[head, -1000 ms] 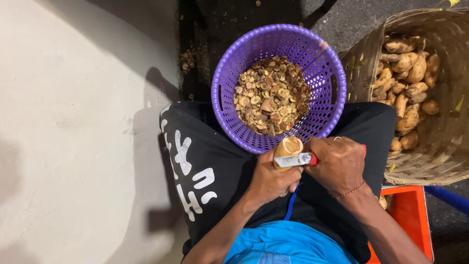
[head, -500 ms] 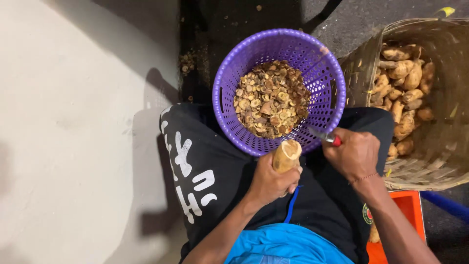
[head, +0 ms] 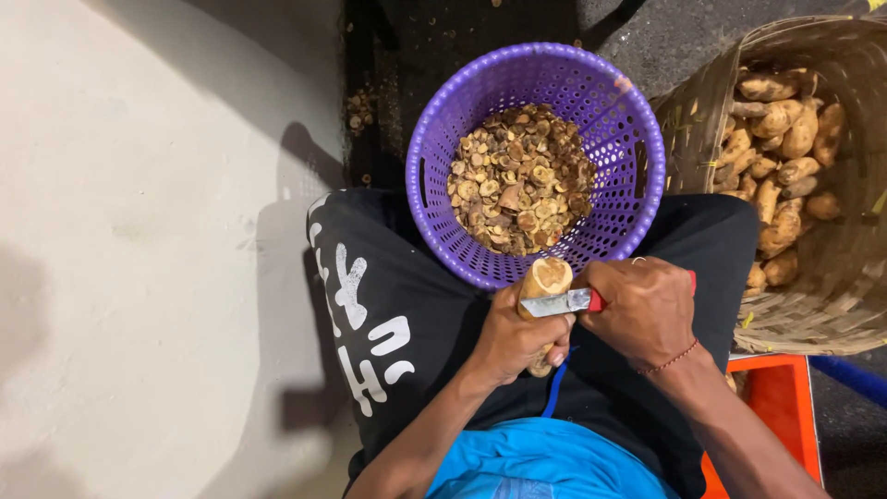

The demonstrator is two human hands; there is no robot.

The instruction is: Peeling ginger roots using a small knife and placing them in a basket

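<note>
Pale floor lies beside our lap. Our left hand (head: 513, 337) is wrapped around the root (head: 543, 279), just below the purple basket (head: 434, 139); our right hand (head: 642, 310) clasps the knife (head: 557, 302), whose blade lies on the root. We think a slip could cut our left fingers.

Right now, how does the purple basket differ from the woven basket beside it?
The purple basket is round perforated plastic, while the woven basket is brown wicker. The purple basket holds small cut slices; the woven basket holds whole tan roots. The purple basket sits at the person's knees, the woven basket to their right. Both are open on top.
</note>
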